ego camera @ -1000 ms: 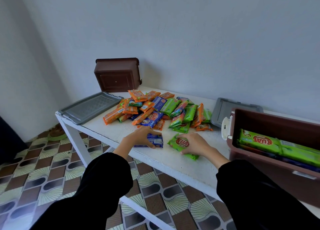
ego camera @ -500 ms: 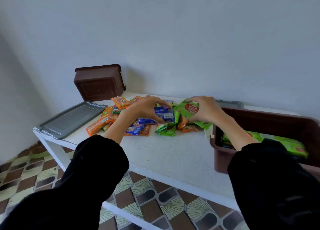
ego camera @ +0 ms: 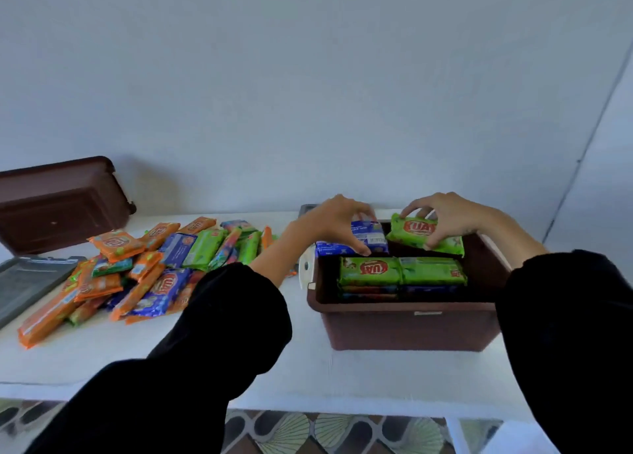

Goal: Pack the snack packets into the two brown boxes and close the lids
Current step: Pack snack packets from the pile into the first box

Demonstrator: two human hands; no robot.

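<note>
An open brown box [ego camera: 404,327] stands on the white table at the right, with green packets [ego camera: 400,270] stacked along its near side. My left hand [ego camera: 334,219] grips a blue packet [ego camera: 356,243] over the box's far left part. My right hand [ego camera: 445,214] holds a green packet [ego camera: 423,236] over the far right part. A pile of orange, green and blue packets [ego camera: 144,268] lies on the table to the left. A second brown box [ego camera: 58,203] leans upturned against the wall at far left.
A grey lid [ego camera: 24,282] lies flat at the table's left edge. Another grey lid [ego camera: 308,209] peeks out behind my left hand. The white table [ego camera: 308,368] ends close to me, with patterned floor tiles below. A wall runs right behind the table.
Both hands lifted their packets off the table and carried them right, over the open box. The view has swung right with them.
</note>
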